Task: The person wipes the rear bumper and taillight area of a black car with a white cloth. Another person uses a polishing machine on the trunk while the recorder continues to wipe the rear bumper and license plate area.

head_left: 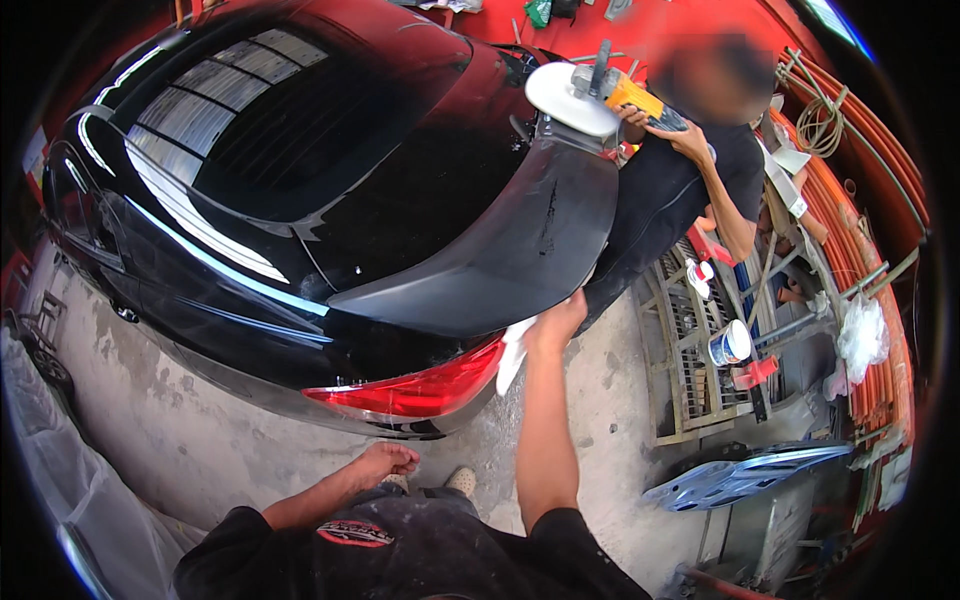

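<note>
My right hand (560, 322) is closed on a white cloth (513, 357) at the rear corner of a black car (400, 350). The cloth hangs beside the red tail light (415, 385), just under the matte dark trunk lid edge (500, 245). In front of my body, below the bumper, my left hand (385, 461) has its fingers curled, with nothing visible in them. Across the trunk a co-worker (735, 190) holds a yellow and black polisher (640, 100) with a round white pad (565, 98) in both hands.
A metal rack (685, 350) with a white tub (730, 343) and a red-handled tool (755, 373) stands on the right. Near it lies a blue panel (750, 472). Orange pipes (870, 330) line the right wall; plastic sheeting (80, 490) covers something at left.
</note>
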Demonstrator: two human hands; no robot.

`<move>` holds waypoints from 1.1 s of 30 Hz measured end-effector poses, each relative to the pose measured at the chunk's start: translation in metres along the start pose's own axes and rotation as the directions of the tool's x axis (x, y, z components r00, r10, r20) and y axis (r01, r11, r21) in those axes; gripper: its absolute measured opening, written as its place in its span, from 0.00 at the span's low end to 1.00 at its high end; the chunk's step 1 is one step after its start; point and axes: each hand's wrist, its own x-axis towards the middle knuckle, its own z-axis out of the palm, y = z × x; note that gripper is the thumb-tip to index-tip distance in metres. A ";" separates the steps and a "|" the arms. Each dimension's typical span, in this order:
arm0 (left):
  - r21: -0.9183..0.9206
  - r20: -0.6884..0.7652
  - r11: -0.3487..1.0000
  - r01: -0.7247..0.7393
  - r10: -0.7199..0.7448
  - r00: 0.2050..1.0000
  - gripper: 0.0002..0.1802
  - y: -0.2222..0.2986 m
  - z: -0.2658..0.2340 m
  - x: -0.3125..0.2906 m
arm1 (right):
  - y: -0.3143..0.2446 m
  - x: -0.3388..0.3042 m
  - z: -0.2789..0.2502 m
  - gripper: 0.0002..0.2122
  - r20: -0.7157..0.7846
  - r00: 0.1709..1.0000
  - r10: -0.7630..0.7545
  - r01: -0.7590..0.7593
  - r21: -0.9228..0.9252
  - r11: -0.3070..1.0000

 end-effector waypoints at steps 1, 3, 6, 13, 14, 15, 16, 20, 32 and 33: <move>-0.013 0.001 1.000 -0.008 0.008 1.000 0.10 0.002 0.000 -0.001 | -0.006 0.012 -0.003 0.10 0.103 0.994 0.036 -0.044 0.082 0.996; -0.041 0.006 0.999 -0.026 0.026 1.000 0.10 0.004 0.001 -0.001 | -0.005 0.008 -0.006 0.10 -0.002 0.999 0.047 -0.047 -0.072 0.996; -0.038 -0.027 0.999 -0.005 0.004 1.000 0.10 0.001 -0.003 -0.005 | 0.011 -0.013 0.004 0.11 -0.033 0.999 -0.013 0.012 -0.025 1.000; -0.046 -0.026 0.999 -0.003 0.002 1.000 0.10 -0.002 -0.006 -0.011 | 0.007 -0.001 -0.006 0.10 -0.024 0.998 0.055 -0.056 -0.014 0.998; -0.030 -0.037 0.999 0.010 -0.011 0.999 0.10 0.000 -0.005 -0.011 | 0.011 -0.013 0.003 0.10 -0.066 0.998 0.004 -0.009 -0.075 0.997; -0.015 -0.049 1.000 0.023 -0.024 0.998 0.10 0.003 -0.005 -0.010 | 0.018 -0.026 0.006 0.10 -0.090 0.995 -0.041 0.035 -0.058 0.998; -0.009 -0.041 1.000 0.017 -0.018 0.999 0.10 0.003 -0.003 -0.010 | 0.016 -0.024 0.004 0.10 -0.070 0.996 -0.050 0.045 -0.074 0.996; -0.022 -0.009 1.000 -0.003 0.003 1.000 0.10 0.009 -0.001 -0.010 | 0.003 0.001 -0.002 0.10 -0.006 1.000 -0.019 0.019 -0.078 0.997; 0.027 -0.011 0.999 0.017 -0.017 1.000 0.11 0.006 -0.002 -0.014 | 0.003 -0.015 0.004 0.06 -0.052 0.997 0.062 -0.062 -0.005 0.998; 0.031 -0.010 0.999 0.023 -0.023 1.000 0.11 0.004 -0.003 -0.015 | 0.010 -0.026 0.004 0.07 -0.076 0.997 0.033 -0.033 -0.004 0.999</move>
